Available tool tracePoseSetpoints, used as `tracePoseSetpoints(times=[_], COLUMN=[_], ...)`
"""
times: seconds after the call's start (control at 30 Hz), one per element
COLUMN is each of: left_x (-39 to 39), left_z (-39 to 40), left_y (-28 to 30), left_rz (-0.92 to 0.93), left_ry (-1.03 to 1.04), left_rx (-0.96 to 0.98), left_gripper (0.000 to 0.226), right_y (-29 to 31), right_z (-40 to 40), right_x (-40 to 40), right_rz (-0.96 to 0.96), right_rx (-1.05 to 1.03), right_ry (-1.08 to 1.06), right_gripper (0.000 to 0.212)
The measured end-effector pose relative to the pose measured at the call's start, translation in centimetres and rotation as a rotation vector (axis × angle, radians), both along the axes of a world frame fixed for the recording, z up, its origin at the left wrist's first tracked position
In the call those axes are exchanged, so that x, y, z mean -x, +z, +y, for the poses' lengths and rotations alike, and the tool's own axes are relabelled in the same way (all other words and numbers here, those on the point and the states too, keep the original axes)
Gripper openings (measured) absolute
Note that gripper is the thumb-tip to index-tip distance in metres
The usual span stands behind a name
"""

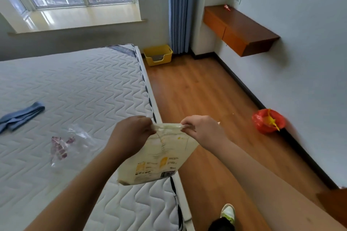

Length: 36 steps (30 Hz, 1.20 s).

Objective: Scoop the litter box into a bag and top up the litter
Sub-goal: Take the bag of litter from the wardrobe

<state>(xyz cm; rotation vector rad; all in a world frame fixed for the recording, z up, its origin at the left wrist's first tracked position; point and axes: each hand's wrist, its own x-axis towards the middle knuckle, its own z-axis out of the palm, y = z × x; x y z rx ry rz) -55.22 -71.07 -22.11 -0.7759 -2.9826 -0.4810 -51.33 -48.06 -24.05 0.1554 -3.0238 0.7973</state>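
Observation:
A cream litter bag (159, 159) with yellow print hangs over the mattress edge, its bottom resting on the bed. My left hand (131, 133) pinches the bag's top edge at the left corner. My right hand (202, 131) pinches the same top edge at the right corner. The yellow litter box (158, 54) stands on the floor far ahead, by the curtain, with grey litter inside. A red plastic bag (267, 121) with a yellow scoop (272, 121) in it lies on the floor by the right wall.
A bare quilted mattress (75, 99) fills the left, with a blue cloth (20, 116) and a clear plastic wrapper (63, 146) on it. A wooden wall shelf (238, 30) juts from the right wall. Wood floor (197, 95) runs between bed and wall.

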Motion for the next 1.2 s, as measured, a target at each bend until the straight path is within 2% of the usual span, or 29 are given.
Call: tracePoseSetpoints(times=[0.17, 0.33, 0.53, 0.67, 0.93, 1.2], left_x=[1.3, 2.7, 3.8, 4.9, 8.2, 13.2], left_z=[9.0, 18.9, 28.3, 32.6, 39.0, 40.6], left_y=[-0.7, -1.9, -1.7, -1.0, 0.0, -0.8], left_rz=[0.007, -0.022, -0.054, -0.062, -0.014, 0.026], left_ry=[0.03, 0.094, 0.111, 0.112, 0.04, -0.003], left_rx=[0.007, 0.036, 0.062, 0.05, -0.008, 0.003], left_gripper=[0.015, 0.016, 0.021, 0.023, 0.014, 0.019], right_y=[-1.8, -2.8, -1.8, 0.1, 1.5, 2.1], right_z=[8.5, 18.6, 27.8, 31.1, 35.6, 37.4], right_x=[1.6, 3.5, 6.6, 8.4, 10.2, 15.0], right_rz=[0.053, 0.001, 0.008, 0.019, 0.113, -0.055], right_rx=[-0.017, 0.0, -0.025, -0.006, 0.049, 0.106], right_ry=[0.01, 0.068, 0.174, 0.254, 0.205, 0.165], right_gripper=[0.014, 0.015, 0.019, 0.021, 0.014, 0.011])
